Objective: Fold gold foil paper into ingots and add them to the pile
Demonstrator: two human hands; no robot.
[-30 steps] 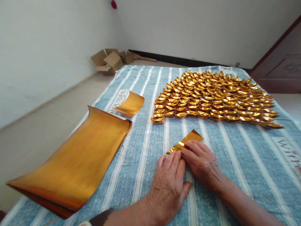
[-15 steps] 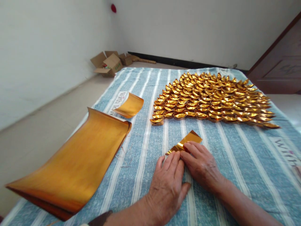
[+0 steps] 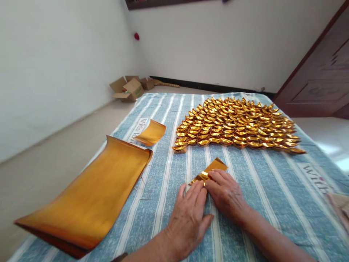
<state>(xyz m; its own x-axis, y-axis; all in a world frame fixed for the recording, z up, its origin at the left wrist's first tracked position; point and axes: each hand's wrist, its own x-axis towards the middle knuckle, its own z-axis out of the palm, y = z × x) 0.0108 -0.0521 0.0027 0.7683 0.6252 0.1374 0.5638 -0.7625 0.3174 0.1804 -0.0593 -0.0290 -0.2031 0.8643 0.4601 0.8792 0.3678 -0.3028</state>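
Note:
A folded piece of gold foil paper (image 3: 216,166) lies slantwise on the striped cloth, its near edge covered by my fingers. My left hand (image 3: 189,213) rests flat, fingers stretched forward with their tips pressing on the near left end of the paper, thumb held apart. My right hand (image 3: 226,194) has bent fingers closed over the middle of the paper; its thumb is hidden. The fingertips of both hands almost meet. Beyond them stand many folded gold paper ingots (image 3: 231,125) in close rows.
To the left lie a large curled stack of gold foil sheets (image 3: 87,193) and a smaller curled gold sheet (image 3: 151,133). A blue-and-white striped cloth (image 3: 155,174) covers the table. Open cardboard boxes (image 3: 133,89) sit on the floor by the wall; a brown door (image 3: 313,80) stands at right.
The camera view has tilted up and shifted slightly, so everything sits lower in the picture. Both hands stay at the folded gold paper, with barely any movement on it.

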